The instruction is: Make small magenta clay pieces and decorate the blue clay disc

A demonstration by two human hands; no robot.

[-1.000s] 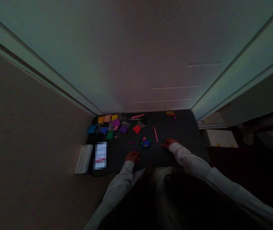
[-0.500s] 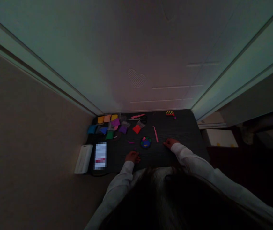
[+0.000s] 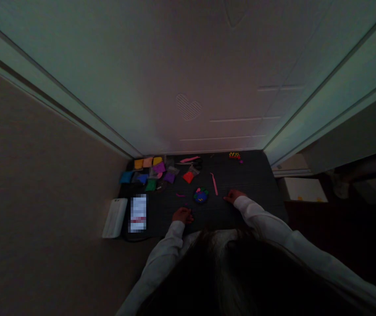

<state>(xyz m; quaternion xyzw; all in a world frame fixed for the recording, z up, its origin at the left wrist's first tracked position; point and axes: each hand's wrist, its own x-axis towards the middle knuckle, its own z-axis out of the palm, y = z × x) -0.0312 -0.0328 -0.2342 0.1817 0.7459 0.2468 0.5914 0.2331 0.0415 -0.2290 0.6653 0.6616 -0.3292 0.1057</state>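
Observation:
My left hand (image 3: 182,215) rests low on the dark table with its fingers curled together; whatever is in them is hidden. My right hand (image 3: 234,196) lies farther right, fingertips pressed together near the tabletop, and I cannot make out anything in them. Between the two hands sits a small round piece (image 3: 201,195) in blue, green, pink and yellow, touched by neither. A pair of pink tweezers (image 3: 215,184) lies just left of my right hand. Above my left hand is a thin purple strip (image 3: 180,195), with a tiny purple bit (image 3: 186,203) below it.
Several bags of coloured clay (image 3: 158,168) crowd the back left, with a red bag (image 3: 188,177) apart. Scissors (image 3: 198,163) and a pink tool (image 3: 189,159) lie behind. A yellow-dotted red piece (image 3: 234,155) stands back right. A lit phone (image 3: 138,213) and a white device (image 3: 114,218) are left.
My right hand has shifted very slightly left along the table. My left hand and the things on the table stay as they were.

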